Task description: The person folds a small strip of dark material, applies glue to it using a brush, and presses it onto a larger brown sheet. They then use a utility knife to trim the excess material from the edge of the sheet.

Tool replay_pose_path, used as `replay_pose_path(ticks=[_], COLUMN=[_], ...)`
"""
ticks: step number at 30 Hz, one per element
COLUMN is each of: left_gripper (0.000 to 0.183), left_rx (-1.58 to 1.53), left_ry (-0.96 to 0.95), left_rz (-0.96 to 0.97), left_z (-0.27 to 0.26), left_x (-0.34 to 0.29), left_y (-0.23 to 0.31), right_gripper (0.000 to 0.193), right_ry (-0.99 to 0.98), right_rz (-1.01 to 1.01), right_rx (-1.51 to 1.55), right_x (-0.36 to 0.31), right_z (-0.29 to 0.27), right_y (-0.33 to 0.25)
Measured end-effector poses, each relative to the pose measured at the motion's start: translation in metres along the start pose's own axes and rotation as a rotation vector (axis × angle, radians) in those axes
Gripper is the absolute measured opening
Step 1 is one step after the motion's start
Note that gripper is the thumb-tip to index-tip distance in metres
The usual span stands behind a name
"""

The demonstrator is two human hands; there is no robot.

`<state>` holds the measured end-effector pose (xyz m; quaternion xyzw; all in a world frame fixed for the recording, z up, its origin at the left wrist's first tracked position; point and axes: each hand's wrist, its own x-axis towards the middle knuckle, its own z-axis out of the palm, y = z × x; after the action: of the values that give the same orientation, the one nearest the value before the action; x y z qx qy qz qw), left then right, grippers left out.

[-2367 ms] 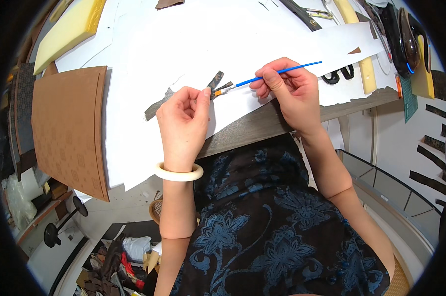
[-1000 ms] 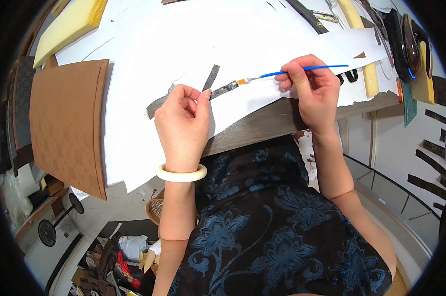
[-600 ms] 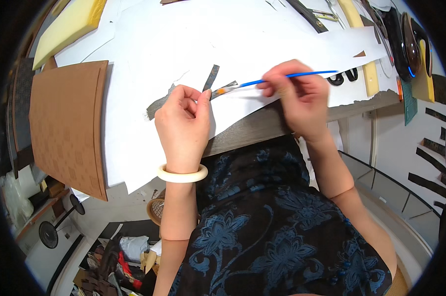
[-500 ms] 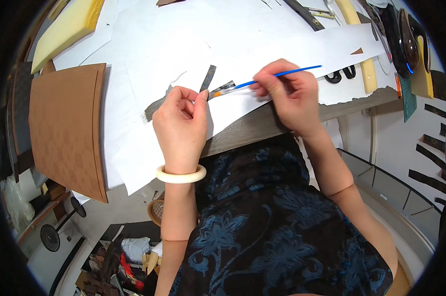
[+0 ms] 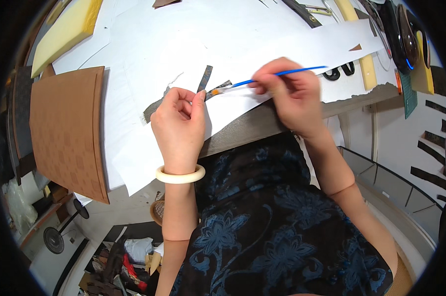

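Observation:
My right hand (image 5: 291,96) is closed round a thin blue-handled paintbrush (image 5: 242,83). Its orange bristle tip touches a dark patterned strip (image 5: 223,88) beside the fingers of my left hand (image 5: 179,116). Thumb and forefinger of that left hand pinch the dark strip, part of which sticks up as a narrow piece (image 5: 205,78). A cream bangle (image 5: 180,174) circles my left wrist. Under the left hand lies a torn grey piece (image 5: 154,109), partly hidden, on white paper (image 5: 149,54).
Brown patterned panels (image 5: 67,130) are stacked at the left, below a yellow foam block (image 5: 67,34). Black scissor handles (image 5: 339,72), a small brown triangle (image 5: 355,48) and a pale yellow bar (image 5: 367,71) lie right. A grey table edge (image 5: 242,128) runs in front of me.
The brush has shifted slightly left along the dark strip, staying in my right hand. My left hand keeps its pinch, almost still. The whole view has moved a little.

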<state>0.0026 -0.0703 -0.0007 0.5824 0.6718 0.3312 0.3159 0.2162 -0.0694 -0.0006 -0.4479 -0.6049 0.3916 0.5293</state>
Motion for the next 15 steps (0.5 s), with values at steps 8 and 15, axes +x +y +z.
replay_pose_path(ticks=[8, 15], left_gripper=[0.021, 0.02], left_rx=[-0.016, -0.022], left_ry=[0.004, -0.007], left_rz=[0.0, -0.022], left_z=[0.0, -0.001], left_x=[-0.001, -0.001], left_y=[-0.002, 0.0], right_gripper=[0.011, 0.011], right_ry=[0.039, 0.059], right_rz=[0.016, 0.007], right_rx=[0.026, -0.021], right_x=[0.0, -0.002], right_z=[-0.001, -0.006], right_y=[-0.002, 0.0])
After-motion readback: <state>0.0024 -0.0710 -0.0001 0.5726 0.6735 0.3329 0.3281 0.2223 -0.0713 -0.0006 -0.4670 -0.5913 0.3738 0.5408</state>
